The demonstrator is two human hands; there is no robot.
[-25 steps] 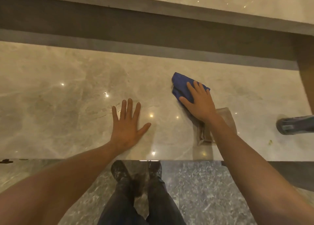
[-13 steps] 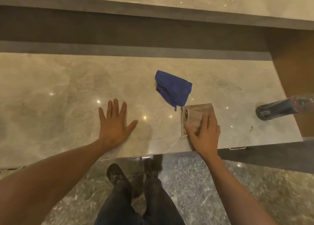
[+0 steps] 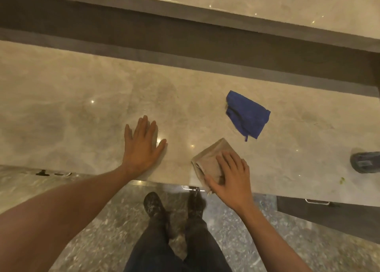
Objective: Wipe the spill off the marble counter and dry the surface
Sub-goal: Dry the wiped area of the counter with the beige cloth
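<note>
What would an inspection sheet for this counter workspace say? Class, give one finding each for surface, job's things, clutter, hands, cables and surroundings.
Surface: marble counter, glossy with light reflections; a small greenish speck near its right front edge.
Job's things: beige cloth folded at the front edge; blue cloth lying crumpled and free behind it.
Clutter: dark bottle-like object lying at the right edge, partly cut off.
Hands: left hand flat on the marble, fingers straight; right hand resting on the beige cloth, fingers fairly straight.
Cables: nothing seen.
Surroundings: raised back ledge beyond a dark recess; speckled stone floor below; the person's shoes.
</note>
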